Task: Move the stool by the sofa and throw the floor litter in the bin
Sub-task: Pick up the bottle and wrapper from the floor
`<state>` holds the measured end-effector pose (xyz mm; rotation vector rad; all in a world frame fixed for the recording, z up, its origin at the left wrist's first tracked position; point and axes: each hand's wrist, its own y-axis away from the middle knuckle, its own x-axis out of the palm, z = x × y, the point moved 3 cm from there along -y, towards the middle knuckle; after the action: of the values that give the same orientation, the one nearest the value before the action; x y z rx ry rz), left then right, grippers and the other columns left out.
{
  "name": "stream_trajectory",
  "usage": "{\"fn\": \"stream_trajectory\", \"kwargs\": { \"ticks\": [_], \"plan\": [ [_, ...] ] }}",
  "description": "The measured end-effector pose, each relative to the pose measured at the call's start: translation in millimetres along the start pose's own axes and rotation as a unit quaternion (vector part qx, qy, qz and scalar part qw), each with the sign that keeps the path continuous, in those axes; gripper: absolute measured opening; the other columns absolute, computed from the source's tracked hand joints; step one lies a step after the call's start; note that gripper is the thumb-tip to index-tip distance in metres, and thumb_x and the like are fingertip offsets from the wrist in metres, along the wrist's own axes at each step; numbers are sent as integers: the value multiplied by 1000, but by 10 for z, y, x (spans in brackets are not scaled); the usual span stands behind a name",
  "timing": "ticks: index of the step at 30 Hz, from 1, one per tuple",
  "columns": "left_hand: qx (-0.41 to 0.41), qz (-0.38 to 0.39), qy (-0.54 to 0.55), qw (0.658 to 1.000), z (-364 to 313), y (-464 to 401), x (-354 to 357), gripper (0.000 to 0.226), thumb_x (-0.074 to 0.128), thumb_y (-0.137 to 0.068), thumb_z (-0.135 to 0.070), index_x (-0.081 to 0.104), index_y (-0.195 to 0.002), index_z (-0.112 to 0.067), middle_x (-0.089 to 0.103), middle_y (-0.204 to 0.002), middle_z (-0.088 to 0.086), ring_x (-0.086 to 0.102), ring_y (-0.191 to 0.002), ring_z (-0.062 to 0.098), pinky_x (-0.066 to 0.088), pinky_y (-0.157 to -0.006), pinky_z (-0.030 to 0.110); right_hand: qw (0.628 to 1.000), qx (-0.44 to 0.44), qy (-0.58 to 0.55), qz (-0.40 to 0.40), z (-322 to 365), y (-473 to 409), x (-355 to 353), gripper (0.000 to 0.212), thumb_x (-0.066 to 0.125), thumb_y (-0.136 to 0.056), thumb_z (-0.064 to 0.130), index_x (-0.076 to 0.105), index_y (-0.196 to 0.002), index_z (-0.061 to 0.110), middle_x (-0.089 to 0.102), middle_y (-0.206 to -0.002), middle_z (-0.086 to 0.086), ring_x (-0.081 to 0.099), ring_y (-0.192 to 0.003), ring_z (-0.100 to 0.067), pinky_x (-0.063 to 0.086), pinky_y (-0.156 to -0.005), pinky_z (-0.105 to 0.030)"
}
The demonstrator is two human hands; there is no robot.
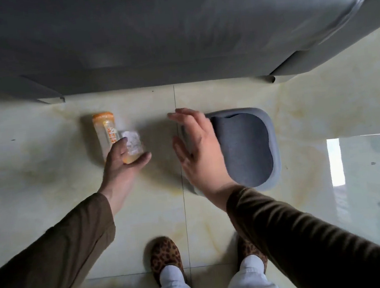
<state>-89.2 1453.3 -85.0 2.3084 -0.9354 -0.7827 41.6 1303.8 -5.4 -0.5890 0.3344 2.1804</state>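
A clear plastic bottle [107, 135] with an orange cap lies on the tiled floor in front of the grey sofa [149, 31]. A small crumpled clear cup [133, 142] rests against its lower end. My left hand [121, 161] curls thumb and fingers around that lower end, with bottle and cup still down on the floor. A low grey stool [245, 147] with a rounded padded top stands to the right, close to the sofa. My right hand [196, 145] hovers flat over the stool's left edge, fingers spread and holding nothing.
The sofa base [130, 79] runs across the top of the view, with short legs at both ends. My feet in leopard-print slippers [164, 255] stand on the pale marble tiles. A glossy glass-like surface [373, 183] lies at the right. No bin is in view.
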Motion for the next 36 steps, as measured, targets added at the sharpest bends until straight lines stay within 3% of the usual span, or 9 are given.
{"fn": "stream_trajectory", "kwargs": {
  "ticks": [2, 6, 11, 13, 16, 21, 25, 31, 36],
  "plan": [
    [-3, -16, -20, 1000, 104, -124, -237, 60, 83, -85, -17, 54, -136, -27, 61, -125, -7, 62, -109, -5, 48, -93, 13, 998, 52, -36, 23, -62, -40, 413, 42, 58, -88, 7, 63, -129, 11, 59, -126, -5, 57, -117, -23, 47, -103, -34],
    [-9, -34, -51, 998, 304, -387, -551, 68, 88, -77, -26, 53, -135, -30, 69, -123, -5, 69, -104, -2, 54, -90, 33, 963, 242, -99, 61, -427, -98, 1093, 36, 58, -91, 8, 64, -127, 12, 62, -122, -7, 63, -109, -23, 50, -97, -32],
    [-40, -52, -116, 991, 626, -838, -741, 102, 88, -74, -39, 33, -159, -26, 45, -157, 6, 52, -139, 23, 47, -108, 39, 890, 408, -188, 80, -843, -105, 1691, 32, 55, -93, 3, 65, -124, 8, 69, -108, -2, 63, -92, -13, 47, -78, -18],
    [-52, -50, -125, 990, 717, -974, -734, 101, 85, -81, -37, 26, -162, -25, 39, -161, 8, 46, -144, 25, 43, -112, 41, 870, 436, -206, 100, -919, -102, 1844, 31, 52, -95, 0, 65, -123, 4, 66, -98, 2, 60, -79, -9, 44, -61, -8],
    [-64, -45, -127, 989, 849, -1155, -697, 109, 84, -78, -42, 19, -163, -25, 46, -158, 7, 50, -141, 25, 43, -113, 41, 854, 453, -228, 120, -962, -123, 2025, 32, 50, -97, 1, 66, -125, 4, 67, -106, -3, 57, -90, -13, 38, -48, 0],
    [-87, -46, -130, 987, 937, -1285, -578, 103, 86, -80, -36, 25, -160, -16, 59, -136, 1, 60, -119, 25, 52, -99, 40, 825, 475, -279, 126, -993, -250, 2226, 36, 47, -100, 5, 64, -132, 7, 68, -127, -11, 53, -76, -8, 41, -60, -14],
    [-93, -51, -122, 987, 946, -1182, -481, 67, 85, -83, -28, 49, -137, -11, 68, -124, 8, 67, -109, 28, 55, -98, 45, 811, 486, -303, 121, -952, -204, 2150, 41, 44, -100, 4, 63, -136, 8, 65, -133, -9, 55, -101, -15, 44, -74, -19],
    [-83, -40, -55, 994, 663, -458, -452, 57, 85, -80, -35, 61, -129, -18, 73, -120, 1, 70, -108, 24, 56, -97, 43, 799, 483, -357, 39, -530, 159, 1492, 47, 46, -99, 5, 54, -145, 10, 57, -148, -5, 54, -133, -21, 41, -114, -36],
    [-61, 17, -14, 998, 42, 479, -233, 39, 79, -87, -28, 69, -124, -21, 77, -116, 3, 72, -103, 22, 54, -97, 40, 792, 454, -404, -49, -41, 515, 469, 45, 48, -98, 5, 58, -141, 11, 59, -145, 0, 54, -133, -15, 39, -117, -41]
  ]
}}
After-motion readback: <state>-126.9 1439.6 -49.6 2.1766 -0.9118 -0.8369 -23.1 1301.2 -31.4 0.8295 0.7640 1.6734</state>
